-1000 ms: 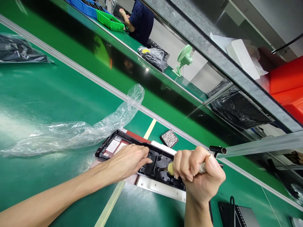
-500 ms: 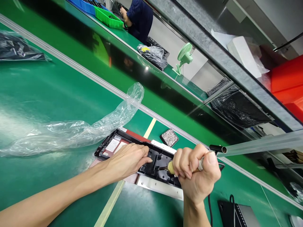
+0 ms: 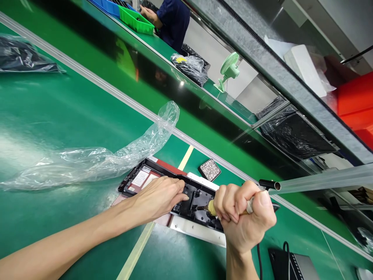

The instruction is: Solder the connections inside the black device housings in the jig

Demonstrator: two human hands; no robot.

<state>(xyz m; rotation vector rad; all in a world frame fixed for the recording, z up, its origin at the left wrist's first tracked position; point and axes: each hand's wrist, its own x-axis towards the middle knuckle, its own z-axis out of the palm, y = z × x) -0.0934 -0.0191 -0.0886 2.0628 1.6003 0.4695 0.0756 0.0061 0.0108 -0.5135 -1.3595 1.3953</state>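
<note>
A long black plastic housing (image 3: pixel 201 194) lies tilted across the view, held in a fixture with white metal side bars (image 3: pixel 198 230). My right hand (image 3: pixel 246 214) is wrapped round a hand tool with a yellowish collar (image 3: pixel 211 208); the tool's dark tip reaches into the middle of the housing. What the tip touches is too small to tell. My left hand (image 3: pixel 163 196) rests over the housing to the left of the tip, its fingers bent together at the inner parts. Anything between those fingers is hidden. White labels (image 3: pixel 140 178) show at the housing's left end.
Clear plastic film (image 3: pixel 96 163) stretches over the green bench (image 3: pixel 35 116). A speckled block (image 3: pixel 210 170) sits behind the fixture. Beside my right hand are a metal tube (image 3: pixel 269 184) and a cable. Beyond the rail, a person (image 3: pixel 175 23) stands near a green bin (image 3: pixel 136 20) and a fan (image 3: pixel 229 68).
The whole view has shifted slightly. Both of my hands keep nearly the same place on the housing and tool. The other person's hands have moved apart from the dark item.
</note>
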